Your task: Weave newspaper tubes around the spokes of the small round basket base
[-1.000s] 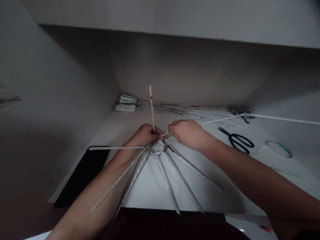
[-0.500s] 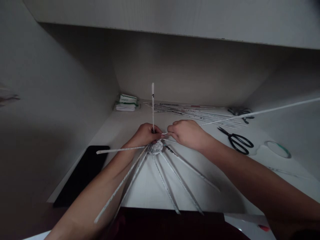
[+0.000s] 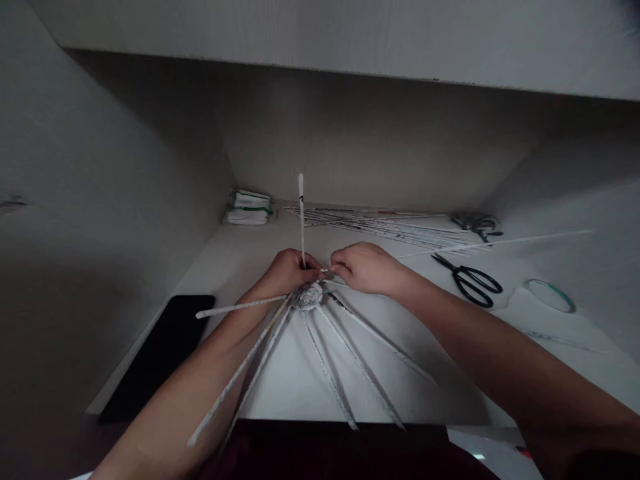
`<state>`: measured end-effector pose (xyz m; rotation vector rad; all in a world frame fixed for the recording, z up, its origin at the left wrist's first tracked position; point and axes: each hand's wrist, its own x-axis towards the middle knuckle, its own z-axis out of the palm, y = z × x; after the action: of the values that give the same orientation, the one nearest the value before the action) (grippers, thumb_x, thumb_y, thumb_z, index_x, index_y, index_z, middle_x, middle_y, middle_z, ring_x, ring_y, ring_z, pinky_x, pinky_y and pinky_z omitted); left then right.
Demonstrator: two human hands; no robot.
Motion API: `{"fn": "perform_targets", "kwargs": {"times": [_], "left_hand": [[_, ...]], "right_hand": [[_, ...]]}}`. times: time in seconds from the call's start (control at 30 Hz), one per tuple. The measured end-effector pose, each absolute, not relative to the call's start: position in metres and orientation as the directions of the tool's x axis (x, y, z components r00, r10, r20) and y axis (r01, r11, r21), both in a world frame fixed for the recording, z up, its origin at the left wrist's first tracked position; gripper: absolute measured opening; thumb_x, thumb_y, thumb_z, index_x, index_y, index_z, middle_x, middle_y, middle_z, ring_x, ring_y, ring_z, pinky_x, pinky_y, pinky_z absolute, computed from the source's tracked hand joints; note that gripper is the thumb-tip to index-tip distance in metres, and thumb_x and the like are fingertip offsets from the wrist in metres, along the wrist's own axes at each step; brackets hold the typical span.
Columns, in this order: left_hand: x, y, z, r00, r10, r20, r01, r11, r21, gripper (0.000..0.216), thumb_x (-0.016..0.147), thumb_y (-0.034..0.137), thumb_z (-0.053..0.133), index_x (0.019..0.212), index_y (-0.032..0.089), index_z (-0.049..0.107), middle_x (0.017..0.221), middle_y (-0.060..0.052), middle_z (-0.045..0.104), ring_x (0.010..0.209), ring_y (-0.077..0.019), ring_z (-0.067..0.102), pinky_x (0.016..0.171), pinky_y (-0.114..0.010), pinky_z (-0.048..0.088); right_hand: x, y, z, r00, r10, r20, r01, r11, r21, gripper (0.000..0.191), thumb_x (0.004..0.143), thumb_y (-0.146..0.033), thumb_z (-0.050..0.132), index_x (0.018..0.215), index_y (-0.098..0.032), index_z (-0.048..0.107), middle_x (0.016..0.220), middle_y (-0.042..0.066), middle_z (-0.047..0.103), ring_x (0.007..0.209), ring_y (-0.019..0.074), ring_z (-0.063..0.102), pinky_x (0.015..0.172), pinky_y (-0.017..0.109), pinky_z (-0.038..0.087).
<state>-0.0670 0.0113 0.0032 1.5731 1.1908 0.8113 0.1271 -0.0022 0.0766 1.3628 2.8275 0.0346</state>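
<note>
Left hand (image 3: pixel 294 269) pinches the paper disc (image 3: pixel 307 298) near twelve o'clock; right hand (image 3: pixel 367 267), toward two, grips a long stick (image 3: pixel 545 237).

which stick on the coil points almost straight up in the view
The stick rising at the left hand, dark mark near its tip; the coil's other sticks run sideways or downward.

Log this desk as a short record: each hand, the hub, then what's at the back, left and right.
Left hand: fingers closed at the foot of the upright rod
Right hand: pinching a long rod that runs out rightward
Hub: roundish, other rods fanning out from it
Back: packet, loose bundle of thin rods, dark object, unclear
Left side: black slab, partly behind the forearm
Right side: black scissors, green-edged ring
</note>
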Motion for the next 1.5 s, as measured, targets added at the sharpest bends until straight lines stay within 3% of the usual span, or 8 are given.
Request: {"fn": "perform_targets", "kwargs": {"times": [0.33, 0.6, 0.87, 0.97, 1.17, 1.33, 1.4, 1.5], "left_hand": [[-0.068, 0.016, -0.003, 0.245, 0.968, -0.055, 0.243, -0.006, 0.970, 0.031, 0.055, 0.033, 0.080, 0.075, 0.014, 0.067, 0.060, 0.001, 0.063, 0.048, -0.0111, 0.055, 0.044, -0.022, 0.044], [-0.066, 0.015, -0.003, 0.172, 0.976, -0.136, 0.161, 0.108, 0.981, 0.042, 0.060, 0.054, 0.074, 0.070, 0.014, 0.066, 0.065, -0.001, 0.062, 0.052, -0.0120, 0.056, 0.046, -0.023, 0.047], [-0.063, 0.011, 0.005, 0.207, 0.961, -0.185, 0.185, 0.148, 0.972, 0.035, 0.047, 0.037, 0.083, 0.070, 0.015, 0.069, 0.063, -0.001, 0.064, 0.053, -0.0114, 0.053, 0.049, -0.022, 0.045], [-0.065, 0.011, 0.006, 0.259, 0.958, -0.120, 0.220, 0.062, 0.974, 0.030, 0.051, 0.036, 0.081, 0.071, 0.016, 0.071, 0.065, -0.003, 0.067, 0.056, -0.0133, 0.055, 0.052, -0.022, 0.045], [-0.059, 0.010, 0.005, 0.262, 0.949, -0.173, 0.205, 0.120, 0.971, 0.045, 0.045, 0.042, 0.085, 0.078, 0.016, 0.069, 0.067, -0.006, 0.069, 0.058, -0.0177, 0.059, 0.055, -0.029, 0.049], [-0.056, 0.008, 0.002, 0.242, 0.952, -0.190, 0.228, 0.134, 0.964, 0.045, 0.045, 0.041, 0.086, 0.071, 0.016, 0.060, 0.060, -0.001, 0.062, 0.051, -0.0137, 0.055, 0.048, -0.025, 0.045], [-0.054, 0.006, 0.003, 0.257, 0.958, -0.130, 0.195, 0.081, 0.978, 0.045, 0.046, 0.040, 0.086, 0.070, 0.017, 0.056, 0.057, 0.002, 0.057, 0.048, -0.0110, 0.052, 0.046, -0.023, 0.043], [-0.050, 0.001, 0.006, 0.303, 0.951, -0.068, 0.119, 0.033, 0.992, 0.048, 0.047, 0.040, 0.086, 0.074, 0.018, 0.053, 0.061, 0.004, 0.056, 0.048, -0.0094, 0.050, 0.044, -0.022, 0.043]], "right_hand": [[0.148, 0.011, 0.084, -0.594, 0.805, 0.006, 0.804, 0.594, -0.037, 0.028, 0.094, -0.034, 0.045, 0.093, -0.020, 0.069, 0.084, 0.006, 0.070, 0.075, 0.0179, 0.057, 0.063, 0.026, 0.028], [0.144, 0.007, 0.063, -0.622, 0.702, 0.346, 0.775, 0.617, 0.140, 0.019, 0.092, -0.020, 0.050, 0.090, -0.020, 0.069, 0.091, 0.008, 0.065, 0.094, 0.0242, 0.049, 0.078, 0.034, 0.029], [0.134, -0.009, 0.030, -0.703, 0.492, 0.513, 0.656, 0.728, 0.201, 0.032, 0.099, -0.029, 0.037, 0.117, -0.026, 0.063, 0.084, 0.004, 0.062, 0.081, 0.0195, 0.050, 0.075, 0.035, 0.031], [0.132, -0.013, 0.020, -0.723, 0.514, 0.461, 0.634, 0.760, 0.146, 0.029, 0.098, -0.027, 0.039, 0.112, -0.025, 0.065, 0.084, 0.004, 0.064, 0.081, 0.0187, 0.053, 0.074, 0.034, 0.034], [0.155, -0.016, 0.021, -0.655, 0.671, 0.349, 0.646, 0.736, -0.203, 0.033, 0.095, -0.028, 0.047, 0.127, -0.026, 0.056, 0.098, 0.003, 0.070, 0.088, 0.0159, 0.061, 0.078, 0.027, 0.043], [0.260, -0.016, 0.041, -0.238, 0.917, 0.320, 0.893, 0.336, -0.299, 0.027, 0.090, -0.032, 0.052, 0.110, -0.019, 0.066, 0.107, 0.008, 0.071, 0.093, 0.0187, 0.065, 0.083, 0.029, 0.046], [0.318, -0.022, 0.047, 0.066, 0.955, 0.289, 0.982, -0.011, -0.190, 0.029, 0.087, -0.032, 0.054, 0.109, -0.016, 0.066, 0.107, 0.012, 0.070, 0.097, 0.0234, 0.064, 0.084, 0.033, 0.046], [0.400, -0.038, 0.047, 0.460, 0.865, 0.200, 0.885, -0.465, -0.022, 0.042, 0.079, -0.033, 0.060, 0.115, -0.012, 0.062, 0.111, 0.023, 0.067, 0.101, 0.0334, 0.064, 0.081, 0.041, 0.047]]}}
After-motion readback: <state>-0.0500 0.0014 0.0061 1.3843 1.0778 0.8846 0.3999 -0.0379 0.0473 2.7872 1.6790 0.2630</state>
